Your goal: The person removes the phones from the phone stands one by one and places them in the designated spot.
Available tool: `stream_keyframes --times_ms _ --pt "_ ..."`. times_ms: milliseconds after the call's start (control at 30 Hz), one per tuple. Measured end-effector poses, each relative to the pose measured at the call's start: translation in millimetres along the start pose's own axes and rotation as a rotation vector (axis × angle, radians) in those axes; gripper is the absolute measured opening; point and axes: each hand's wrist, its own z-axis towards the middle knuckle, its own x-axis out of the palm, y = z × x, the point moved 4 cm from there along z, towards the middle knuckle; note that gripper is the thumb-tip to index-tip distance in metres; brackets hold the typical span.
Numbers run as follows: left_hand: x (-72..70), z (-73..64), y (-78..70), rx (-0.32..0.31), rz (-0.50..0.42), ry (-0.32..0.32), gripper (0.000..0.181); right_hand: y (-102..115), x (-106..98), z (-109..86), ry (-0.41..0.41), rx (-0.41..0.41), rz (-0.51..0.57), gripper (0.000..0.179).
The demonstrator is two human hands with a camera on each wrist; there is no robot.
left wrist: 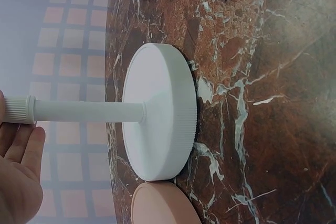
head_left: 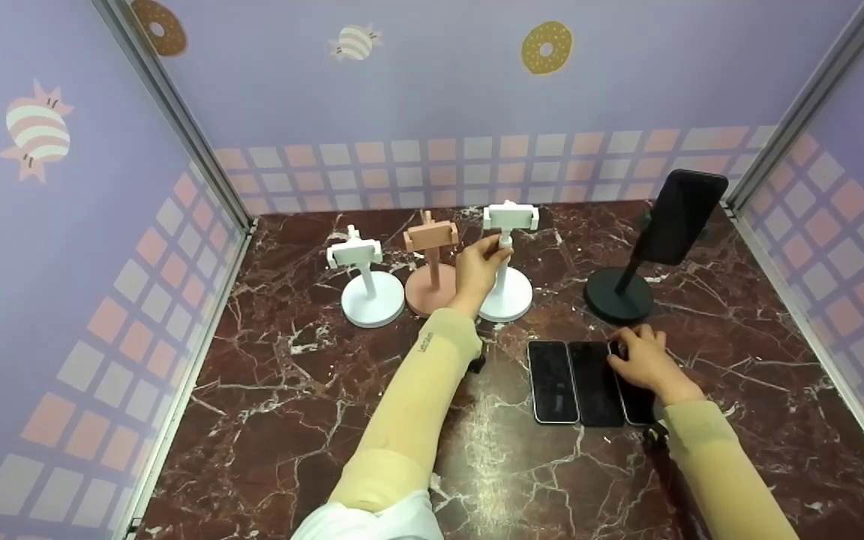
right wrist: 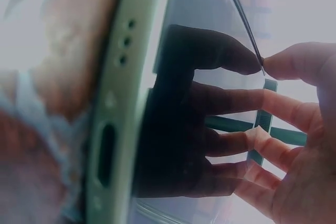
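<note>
My left hand (head_left: 478,274) grips the ribbed collar on the post of a white phone stand (head_left: 507,298); in the left wrist view the stand's round base (left wrist: 160,111) rests on the marble table. At the right, my right hand (head_left: 649,364) is over the rightmost of three dark phones lying face up side by side, the phone (head_left: 638,405) nearest it. In the right wrist view the thumb touches this phone's (right wrist: 178,129) edge, and the fingertips meet their reflections in its screen. The middle phone (head_left: 595,382) and left phone (head_left: 554,382) lie beside it.
Left of the held stand are a pink stand (head_left: 428,289) and a shorter white stand (head_left: 373,300). A black stand (head_left: 618,295) at the right holds an upright, tilted phone (head_left: 679,217). Patterned panels (head_left: 432,90) enclose the table (head_left: 274,435) at the back and sides.
</note>
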Motion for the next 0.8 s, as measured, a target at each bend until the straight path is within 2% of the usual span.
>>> stream_keyframes --times_ms 333,800 --pt "0.3 -1.5 -0.4 -0.038 0.027 0.007 0.039 -0.9 0.9 -0.3 0.002 0.007 0.008 0.038" --pt "1.3 -2.5 0.7 -0.008 0.053 -0.026 0.038 -1.4 2.2 -1.6 -0.036 -0.006 0.010 0.037"
